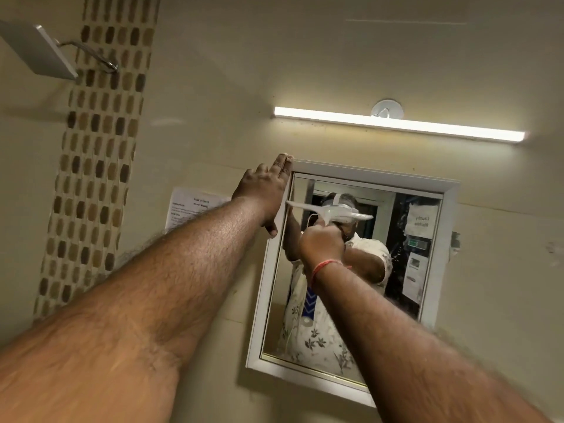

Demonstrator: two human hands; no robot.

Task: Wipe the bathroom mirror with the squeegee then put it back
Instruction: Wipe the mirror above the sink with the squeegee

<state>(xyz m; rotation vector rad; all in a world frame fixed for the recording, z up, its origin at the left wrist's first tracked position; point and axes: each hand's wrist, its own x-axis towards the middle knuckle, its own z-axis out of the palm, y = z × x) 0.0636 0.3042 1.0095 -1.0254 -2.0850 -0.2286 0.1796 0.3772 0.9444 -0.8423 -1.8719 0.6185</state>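
Observation:
The bathroom mirror (406,270) hangs on the wall in a white frame (378,175), right of centre. My right hand (322,244) is closed around the handle of a white squeegee (332,212), whose blade lies across the upper part of the glass. My left hand (265,190) rests flat against the top left corner of the frame, fingers straight and together, holding nothing. The glass reflects a person in a patterned shirt and papers on a dark door.
A lit tube light (396,123) runs above the mirror, with a round white hook (387,109) just over it. A square shower head (36,51) juts out at the top left beside a mosaic tile strip (94,154). A paper notice (189,206) is stuck left of the mirror.

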